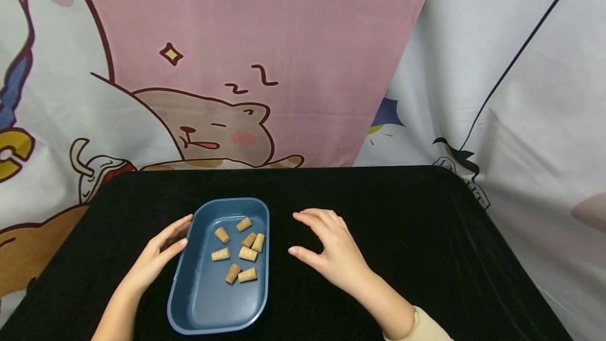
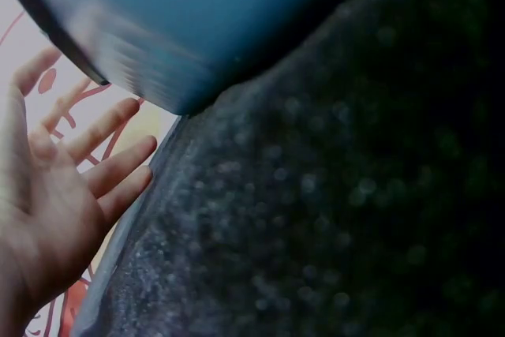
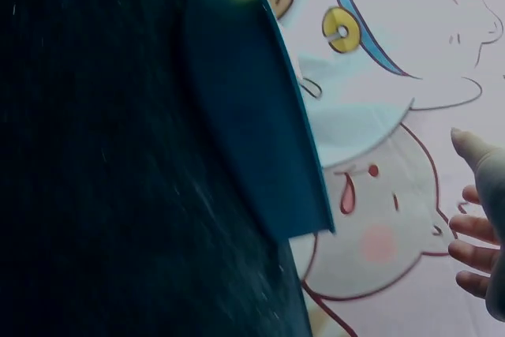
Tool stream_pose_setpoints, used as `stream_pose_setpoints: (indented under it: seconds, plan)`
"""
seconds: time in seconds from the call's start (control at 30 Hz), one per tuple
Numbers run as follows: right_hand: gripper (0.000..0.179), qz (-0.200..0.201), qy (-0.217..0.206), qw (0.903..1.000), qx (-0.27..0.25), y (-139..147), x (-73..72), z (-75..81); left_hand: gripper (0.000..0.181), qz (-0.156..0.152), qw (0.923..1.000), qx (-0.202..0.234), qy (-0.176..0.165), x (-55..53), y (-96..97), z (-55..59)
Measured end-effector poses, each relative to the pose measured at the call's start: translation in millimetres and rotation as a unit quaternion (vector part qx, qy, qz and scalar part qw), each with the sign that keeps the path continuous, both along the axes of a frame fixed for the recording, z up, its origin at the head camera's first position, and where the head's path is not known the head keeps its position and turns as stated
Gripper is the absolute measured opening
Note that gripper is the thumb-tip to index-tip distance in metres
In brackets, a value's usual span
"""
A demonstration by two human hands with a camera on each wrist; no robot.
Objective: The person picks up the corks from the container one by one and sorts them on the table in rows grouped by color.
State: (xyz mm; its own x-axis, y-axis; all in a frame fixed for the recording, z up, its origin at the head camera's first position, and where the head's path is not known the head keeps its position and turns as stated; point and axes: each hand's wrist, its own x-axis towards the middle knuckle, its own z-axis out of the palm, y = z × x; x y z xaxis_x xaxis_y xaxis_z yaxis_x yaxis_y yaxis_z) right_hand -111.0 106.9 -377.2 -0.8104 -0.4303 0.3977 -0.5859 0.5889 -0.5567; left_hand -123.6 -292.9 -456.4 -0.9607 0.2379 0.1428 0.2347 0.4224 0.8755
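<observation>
A blue rectangular tray with rounded corners lies on the black cloth, holding several corks scattered over its middle and far part. My left hand is at the tray's left side, fingers extended near the rim; whether it touches cannot be told. In the left wrist view the left hand shows spread fingers beside the tray's outer wall. To the right of the tray, my right hand hovers with fingers and thumb apart, holding nothing. The right wrist view shows that hand away from the tray.
Black cloth covers the table, whose far edge meets a hanging fabric backdrop printed with cartoon animals. White fabric hangs along the right side.
</observation>
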Motion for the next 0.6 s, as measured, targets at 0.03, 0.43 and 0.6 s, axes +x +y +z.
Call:
stream_pose_setpoints:
  seconds: [0.03, 0.43, 0.6]
  plan:
    - [0.059, 0.005, -0.004, 1.0000, 0.000, -5, 1.1, -1.2, 0.048, -0.001, 1.0000, 0.003, -0.001, 0.2, 0.1, -0.1]
    - [0.055, 0.070, -0.001, 0.9973, 0.021, -52, 11.0, -14.6, 0.049, -0.014, 0.9992, 0.032, -0.019, 0.7, -3.7, -4.8]
    - [0.056, 0.081, -0.005, 0.9951, 0.057, -70, 12.5, -20.0, 0.049, -0.017, 0.9988, 0.040, -0.022, 1.4, -3.7, -6.3]
